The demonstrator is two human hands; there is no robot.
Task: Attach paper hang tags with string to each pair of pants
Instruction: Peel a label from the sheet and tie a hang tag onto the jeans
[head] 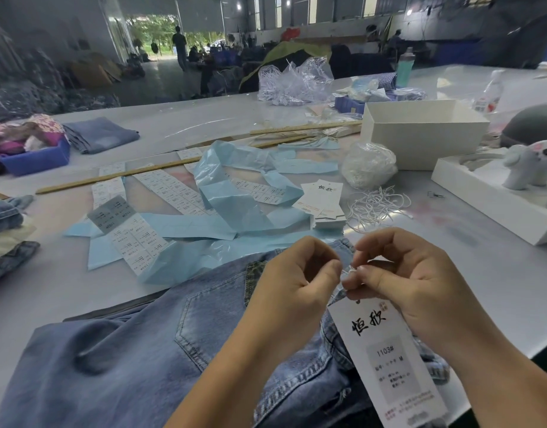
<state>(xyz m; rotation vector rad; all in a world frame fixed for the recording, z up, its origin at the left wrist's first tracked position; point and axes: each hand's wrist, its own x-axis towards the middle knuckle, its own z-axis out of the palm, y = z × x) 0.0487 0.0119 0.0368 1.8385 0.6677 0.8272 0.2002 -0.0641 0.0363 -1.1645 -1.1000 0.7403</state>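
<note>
A pair of light blue jeans (136, 344) lies flat on the white table (497, 267) in front of me, back pocket up. Over its waistband my left hand (297, 279) and my right hand (402, 282) meet, each pinching the white string at the top of a paper hang tag (386, 359). The tag hangs below my right hand, printed with black characters and "1103#". A stack of more hang tags (323, 200) and a loose tangle of white strings (377, 205) lie just beyond my hands.
Sticker sheets (170, 193) and blue backing paper (235, 205) litter the middle. A bag of string (369, 165), a white box (420, 131), a box lid with a plush toy (525, 165), wooden sticks (118, 174), a blue bin (37, 159) and folded jeans (99, 134) stand around.
</note>
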